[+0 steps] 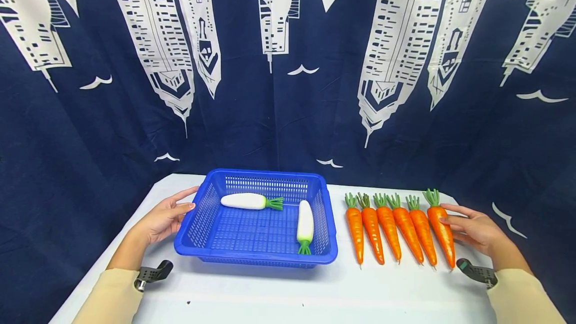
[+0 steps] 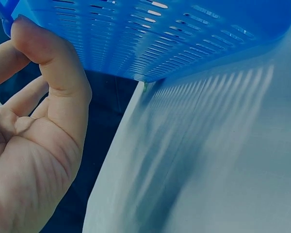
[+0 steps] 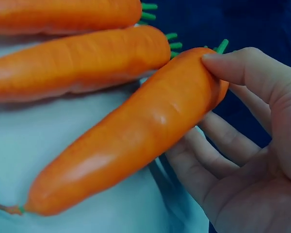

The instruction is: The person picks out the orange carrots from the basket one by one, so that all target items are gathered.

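My left hand (image 1: 164, 218) is at the left side of a blue plastic basket (image 1: 256, 259), its thumb and index fingertips right at the outer rim. In the left wrist view the thumb (image 2: 63, 73) is bent up to the basket's edge. Two white radishes with green tops lie in the basket: one radish (image 1: 243, 201) lengthwise at the back, the other radish (image 1: 305, 221) along the right side. My right hand (image 1: 479, 229) pinches the rightmost carrot (image 1: 442, 229) near its leafy end, thumb on its upper side, as the right wrist view shows.
Several more orange carrots, such as the leftmost carrot (image 1: 355, 229), lie in a row between the basket and my right hand, green tops to the back. Everything stands on a white table (image 1: 252, 296). A dark blue curtain (image 1: 279, 129) hangs behind it.
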{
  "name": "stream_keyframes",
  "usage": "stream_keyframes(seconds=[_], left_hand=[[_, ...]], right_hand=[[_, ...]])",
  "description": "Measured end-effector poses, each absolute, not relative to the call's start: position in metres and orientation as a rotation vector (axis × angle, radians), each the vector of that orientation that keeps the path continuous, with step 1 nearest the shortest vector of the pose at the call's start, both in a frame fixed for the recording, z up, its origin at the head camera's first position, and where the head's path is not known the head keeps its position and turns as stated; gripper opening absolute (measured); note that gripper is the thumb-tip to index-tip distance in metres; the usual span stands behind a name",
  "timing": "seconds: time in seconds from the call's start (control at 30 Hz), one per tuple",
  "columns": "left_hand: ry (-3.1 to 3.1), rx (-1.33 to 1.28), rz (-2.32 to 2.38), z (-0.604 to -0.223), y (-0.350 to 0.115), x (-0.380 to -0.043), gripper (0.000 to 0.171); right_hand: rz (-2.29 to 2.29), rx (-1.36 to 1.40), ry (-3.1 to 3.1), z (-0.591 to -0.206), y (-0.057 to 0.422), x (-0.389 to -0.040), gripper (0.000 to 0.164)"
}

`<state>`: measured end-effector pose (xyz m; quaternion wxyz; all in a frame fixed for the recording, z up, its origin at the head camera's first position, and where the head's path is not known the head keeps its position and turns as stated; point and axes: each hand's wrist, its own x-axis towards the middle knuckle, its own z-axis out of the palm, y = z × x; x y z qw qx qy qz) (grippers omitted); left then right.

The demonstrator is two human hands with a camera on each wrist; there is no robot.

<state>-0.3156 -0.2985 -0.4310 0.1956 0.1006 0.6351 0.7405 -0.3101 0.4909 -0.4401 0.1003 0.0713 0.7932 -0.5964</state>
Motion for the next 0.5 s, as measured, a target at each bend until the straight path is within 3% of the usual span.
stream_keyframes(seconds=[0.5], left_hand=[[1.789,0.270,2.062,-0.4301,-0.2994,-0.3173,0.071]], right_hand=[[-1.696,0.272,2.343,-0.4434,0.4941,-0.3159,0.023]])
